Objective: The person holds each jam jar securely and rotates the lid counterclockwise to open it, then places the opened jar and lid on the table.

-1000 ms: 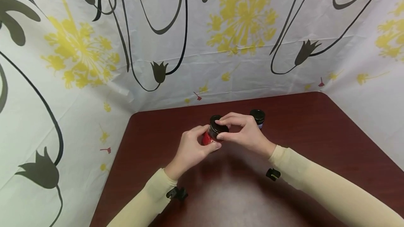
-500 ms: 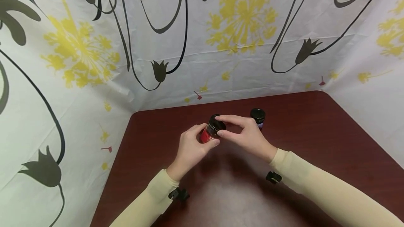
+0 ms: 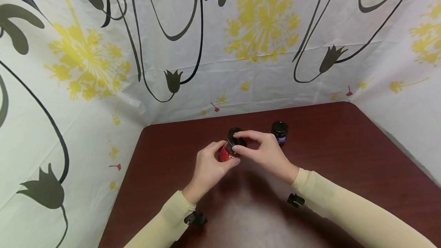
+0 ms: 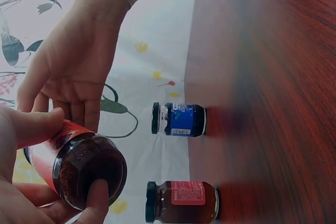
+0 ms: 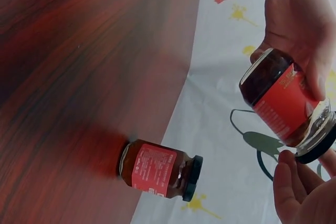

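My left hand point(image 3: 208, 167) grips a red-labelled glass jar point(image 5: 281, 103) round its body, thumb on the near side, tilted above the table. In the left wrist view one finger reaches across the jar's base. My right hand point(image 3: 268, 154) pinches the dark lid point(image 5: 321, 148) between thumb and fingers; the lid sits on the jar. On the table behind the right hand stands a jar with a blue label point(image 4: 182, 119) and dark lid. A second red-labelled jar point(image 5: 155, 169) stands there too, lid on; in the head view the held jar and hands largely hide it.
The dark red wooden table point(image 3: 330, 156) has rounded far corners. A white cloth with printed flowers point(image 3: 213, 56) hangs behind it and on both sides. Each forearm carries a small black wrist device point(image 3: 296, 200) near the sleeve cuff.
The right hand's fingertips shift slightly over the lid, and the hand moves a little left, showing more of the blue-labelled jar. The left hand keeps its grip on the jar.
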Demonstrator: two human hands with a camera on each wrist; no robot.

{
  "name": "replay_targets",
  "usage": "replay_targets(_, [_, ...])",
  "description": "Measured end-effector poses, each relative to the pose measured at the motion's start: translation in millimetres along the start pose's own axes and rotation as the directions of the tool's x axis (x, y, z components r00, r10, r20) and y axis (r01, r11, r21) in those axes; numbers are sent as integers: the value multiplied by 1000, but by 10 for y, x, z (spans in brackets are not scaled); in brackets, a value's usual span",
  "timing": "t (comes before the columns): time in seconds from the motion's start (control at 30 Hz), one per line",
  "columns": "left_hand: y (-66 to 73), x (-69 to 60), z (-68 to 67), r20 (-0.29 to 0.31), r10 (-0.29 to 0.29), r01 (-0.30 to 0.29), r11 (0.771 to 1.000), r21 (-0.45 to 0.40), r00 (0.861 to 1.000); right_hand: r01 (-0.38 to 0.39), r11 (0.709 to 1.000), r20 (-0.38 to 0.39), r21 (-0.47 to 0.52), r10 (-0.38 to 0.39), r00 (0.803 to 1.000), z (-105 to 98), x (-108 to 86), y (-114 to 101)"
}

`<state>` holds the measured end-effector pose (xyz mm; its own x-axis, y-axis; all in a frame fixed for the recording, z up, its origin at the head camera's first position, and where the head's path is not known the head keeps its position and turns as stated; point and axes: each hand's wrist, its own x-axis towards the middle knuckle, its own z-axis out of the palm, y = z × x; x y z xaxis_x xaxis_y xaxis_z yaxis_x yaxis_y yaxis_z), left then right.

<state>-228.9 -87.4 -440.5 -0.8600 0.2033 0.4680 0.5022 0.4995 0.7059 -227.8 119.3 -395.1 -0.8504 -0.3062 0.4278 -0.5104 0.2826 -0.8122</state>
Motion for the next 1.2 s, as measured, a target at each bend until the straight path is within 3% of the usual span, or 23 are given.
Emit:
replay_targets(0.63, [-13,-63,17,-9,18,-19,999,-36,1000,-24,997,-39,72,27,999,91,-27,-24])
replay_targets(0.97, [15,-68,10,11,15,-14,999,-46,1000,17,998,-51,59,-14,999,112,-16,297])
replay_targets(1.2, [35,-75,-5,35,9,-7,998,-60,999,45,997,-42,60,-42,998,99,-23,366])
